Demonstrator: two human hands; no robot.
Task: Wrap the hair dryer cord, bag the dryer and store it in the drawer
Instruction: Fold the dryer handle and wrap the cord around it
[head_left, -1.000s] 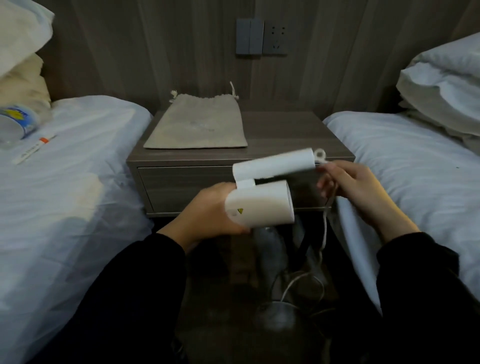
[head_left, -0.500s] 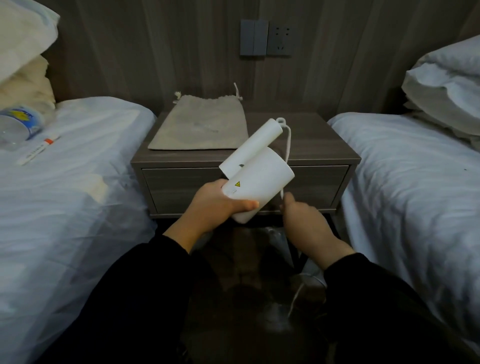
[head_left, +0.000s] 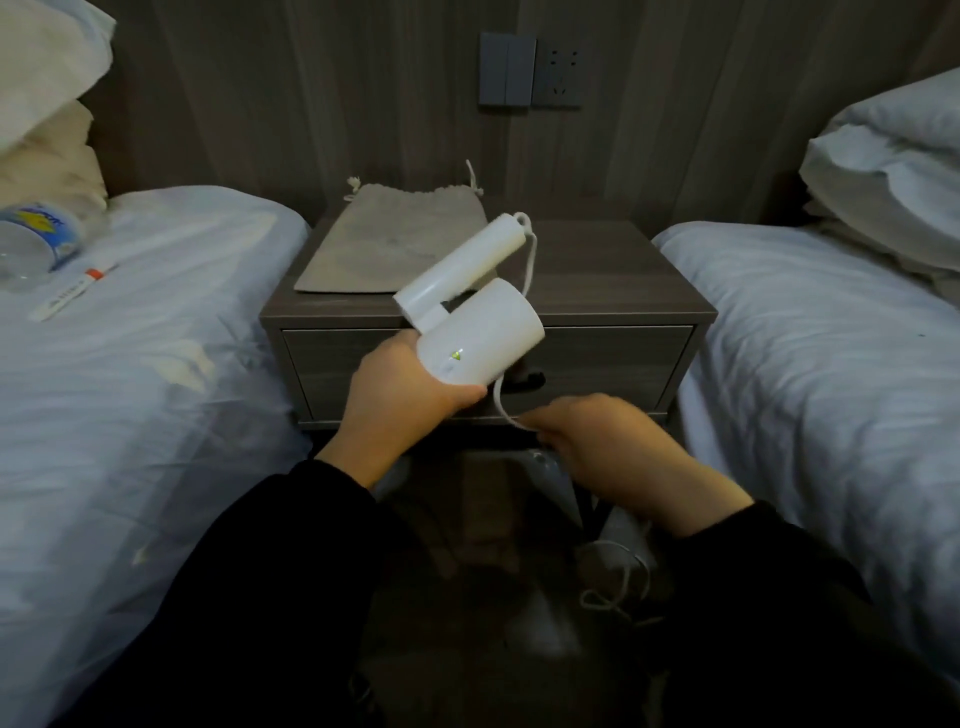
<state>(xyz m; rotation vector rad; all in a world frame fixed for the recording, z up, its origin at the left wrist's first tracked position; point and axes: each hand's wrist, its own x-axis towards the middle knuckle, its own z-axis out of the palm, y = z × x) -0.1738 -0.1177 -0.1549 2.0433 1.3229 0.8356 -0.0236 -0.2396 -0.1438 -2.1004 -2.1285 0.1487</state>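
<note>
A white folded hair dryer (head_left: 480, 335) is held up in front of the nightstand, my left hand (head_left: 402, 395) gripping its barrel from below. Its white cord (head_left: 530, 260) leaves the handle tip, runs down behind the barrel and reaches my right hand (head_left: 608, 441), which is closed on it just below the dryer. The rest of the cord (head_left: 618, 587) hangs loose to the dark floor. A beige drawstring bag (head_left: 395, 244) lies flat on the nightstand top. The drawer (head_left: 613, 358) under it is shut.
The wooden nightstand (head_left: 623, 280) stands between two white beds (head_left: 130, 364) (head_left: 831, 364). A water bottle (head_left: 36, 239) and a small tube (head_left: 72, 291) lie on the left bed. Pillows are piled on the right bed (head_left: 893, 171). A switch and socket (head_left: 530, 70) sit on the wall.
The dryer has tilted so its handle points up and away. My right hand came down from the handle tip along the cord to below the barrel.
</note>
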